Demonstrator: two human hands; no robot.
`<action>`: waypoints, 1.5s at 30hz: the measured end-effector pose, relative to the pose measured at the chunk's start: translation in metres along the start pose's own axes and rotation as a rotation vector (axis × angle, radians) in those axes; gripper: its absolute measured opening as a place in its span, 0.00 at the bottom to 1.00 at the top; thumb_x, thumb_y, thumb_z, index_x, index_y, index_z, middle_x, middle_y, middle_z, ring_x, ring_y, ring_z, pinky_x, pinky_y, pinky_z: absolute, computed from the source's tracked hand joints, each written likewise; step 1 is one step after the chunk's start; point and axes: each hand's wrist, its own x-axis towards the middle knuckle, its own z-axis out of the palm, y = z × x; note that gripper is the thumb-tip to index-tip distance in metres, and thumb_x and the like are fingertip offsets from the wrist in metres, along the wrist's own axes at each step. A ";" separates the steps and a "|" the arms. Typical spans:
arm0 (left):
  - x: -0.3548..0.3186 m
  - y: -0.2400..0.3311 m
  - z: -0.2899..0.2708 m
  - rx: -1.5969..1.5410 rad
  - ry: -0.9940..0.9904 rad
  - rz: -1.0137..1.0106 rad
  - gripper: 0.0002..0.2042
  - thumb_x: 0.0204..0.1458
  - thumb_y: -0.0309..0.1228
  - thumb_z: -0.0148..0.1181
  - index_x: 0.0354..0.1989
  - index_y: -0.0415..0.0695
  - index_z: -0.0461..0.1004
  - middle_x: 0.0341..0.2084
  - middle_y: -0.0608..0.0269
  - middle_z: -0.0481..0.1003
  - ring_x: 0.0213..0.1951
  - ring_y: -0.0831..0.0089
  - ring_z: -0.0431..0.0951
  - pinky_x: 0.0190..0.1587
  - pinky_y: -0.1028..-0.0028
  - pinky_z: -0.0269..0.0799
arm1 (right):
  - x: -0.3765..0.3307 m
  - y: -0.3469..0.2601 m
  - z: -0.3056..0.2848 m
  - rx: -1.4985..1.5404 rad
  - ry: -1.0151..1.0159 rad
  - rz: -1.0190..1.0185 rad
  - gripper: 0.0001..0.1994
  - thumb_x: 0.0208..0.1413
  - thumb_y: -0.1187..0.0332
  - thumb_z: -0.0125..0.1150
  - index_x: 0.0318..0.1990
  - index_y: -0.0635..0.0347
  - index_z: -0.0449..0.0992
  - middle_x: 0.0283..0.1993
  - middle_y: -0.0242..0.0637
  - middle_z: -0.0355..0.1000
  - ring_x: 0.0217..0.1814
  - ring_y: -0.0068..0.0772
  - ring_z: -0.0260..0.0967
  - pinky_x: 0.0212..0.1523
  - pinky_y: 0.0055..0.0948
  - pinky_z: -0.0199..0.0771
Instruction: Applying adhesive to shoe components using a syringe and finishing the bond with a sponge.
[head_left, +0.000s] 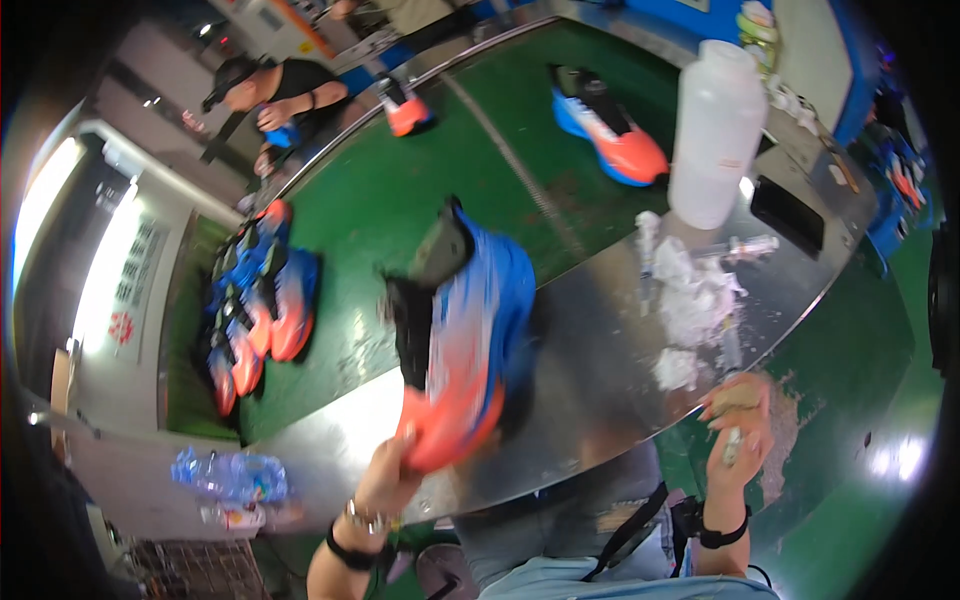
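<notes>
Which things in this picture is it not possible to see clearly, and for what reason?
- Held shoe, head view: motion blur smears its fine surface detail.
- Left hand, head view: the held shoe hides some fingers.
- Pale item at the right hand, head view: too small and blurred to identify.
- Grouped shoes at left, head view: they overlap, so their exact number is unclear.

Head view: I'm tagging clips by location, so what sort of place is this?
Most likely a shoe factory line: matching blue-and-orange sneakers cluster on what looks like a green conveyor belt, another sneaker is in the left hand, and a co-worker is across the belt.
</notes>
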 end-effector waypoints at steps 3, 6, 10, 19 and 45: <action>-0.127 -0.038 -0.064 0.049 0.139 0.012 0.20 0.55 0.38 0.53 0.48 0.33 0.68 0.45 0.52 0.73 0.45 0.64 0.76 0.46 0.66 0.73 | 0.003 0.010 0.004 -0.203 -0.043 -0.131 0.23 0.60 0.54 0.42 0.25 0.64 0.73 0.43 0.53 0.65 0.38 0.39 0.68 0.39 0.37 0.71; -0.208 -0.075 -0.105 -0.010 0.369 0.036 0.20 0.53 0.33 0.55 0.50 0.32 0.66 0.43 0.54 0.74 0.43 0.65 0.77 0.42 0.67 0.75 | 0.002 0.017 0.020 -0.301 0.053 -0.100 0.18 0.59 0.63 0.40 0.26 0.67 0.71 0.40 0.48 0.66 0.45 0.40 0.65 0.44 0.37 0.67; -0.238 -0.081 -0.136 0.245 0.617 0.294 0.22 0.52 0.33 0.58 0.52 0.31 0.65 0.44 0.56 0.74 0.44 0.70 0.75 0.47 0.70 0.72 | -0.004 0.020 0.030 -0.446 -0.003 -0.208 0.18 0.60 0.64 0.38 0.27 0.68 0.71 0.40 0.47 0.66 0.42 0.39 0.66 0.45 0.36 0.66; -0.102 0.026 -0.084 0.210 0.421 1.167 0.20 0.53 0.34 0.56 0.50 0.33 0.65 0.44 0.57 0.71 0.43 0.71 0.73 0.47 0.72 0.70 | -0.003 -0.067 0.081 0.312 -0.147 0.112 0.24 0.61 0.52 0.32 0.28 0.63 0.69 0.43 0.51 0.63 0.39 0.43 0.65 0.40 0.37 0.64; -0.034 0.093 0.043 1.007 -0.448 1.589 0.44 0.39 0.64 0.59 0.45 0.29 0.62 0.32 0.45 0.73 0.30 0.59 0.78 0.34 0.67 0.76 | 0.015 -0.125 0.127 1.039 -0.575 0.541 0.22 0.51 0.50 0.58 0.20 0.61 0.64 0.13 0.35 0.64 0.06 0.30 0.62 0.08 0.20 0.65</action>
